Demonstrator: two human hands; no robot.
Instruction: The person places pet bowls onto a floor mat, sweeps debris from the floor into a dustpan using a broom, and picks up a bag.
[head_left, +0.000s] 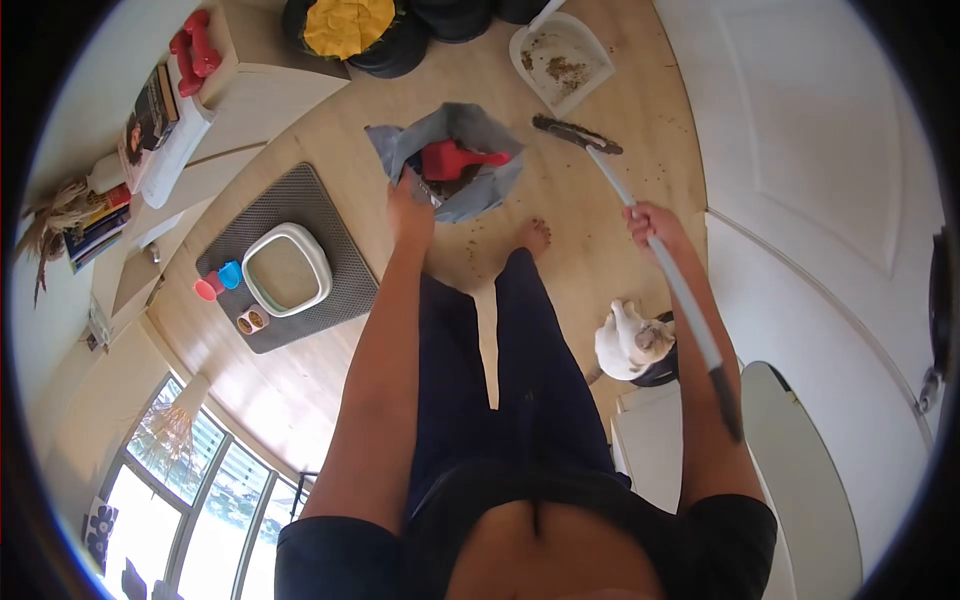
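My left hand (410, 212) grips the near-left edge of a grey bag (488, 197), whose mouth gapes upward. Inside the bag lie a red scoop (445, 160) and some brown, crumbly stuff. The fingers of my right hand (655, 228) are wrapped round the pale handle of a broom (690, 305). Its dark head, dirty along the bristles, is at the floor between the bag and a white dustpan (600, 72). Brown bits lie in the dustpan, and more are scattered on the wooden floor around the broom and near my bare foot.
A white cat (628, 345) sits at right near my leg. At left, a grey mat (310, 200) bears a litter box (322, 262) and small bowls (252, 320). Black pots (390, 60) stand at the back; a white door (820, 130) is at right.
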